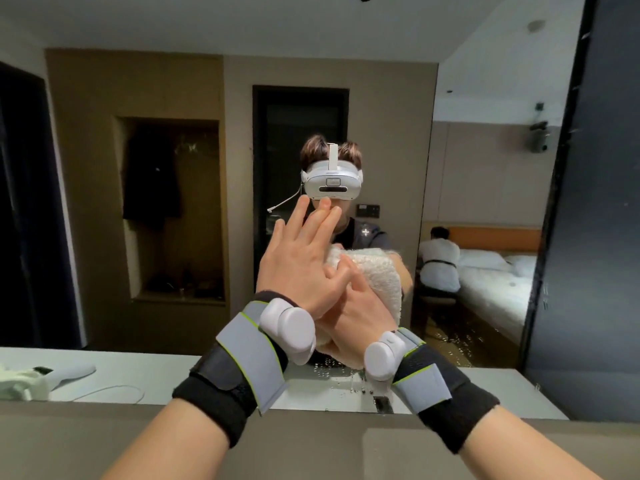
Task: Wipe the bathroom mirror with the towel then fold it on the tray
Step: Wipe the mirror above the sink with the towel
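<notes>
A large bathroom mirror fills the wall in front of me and reflects the room. A bunched white towel is raised in front of the glass at its lower middle. My right hand grips the towel from behind. My left hand lies flat with fingers spread, its palm resting over the towel's left side and my right fingers. Both wrists wear grey straps with white trackers. Whether the towel touches the glass I cannot tell. No tray is in view.
A grey counter ledge runs below the mirror. Water drops speckle the glass near its lower edge. A dark wall panel borders the mirror on the right. The mirror reflects a white controller, a cable, a bed and a seated person.
</notes>
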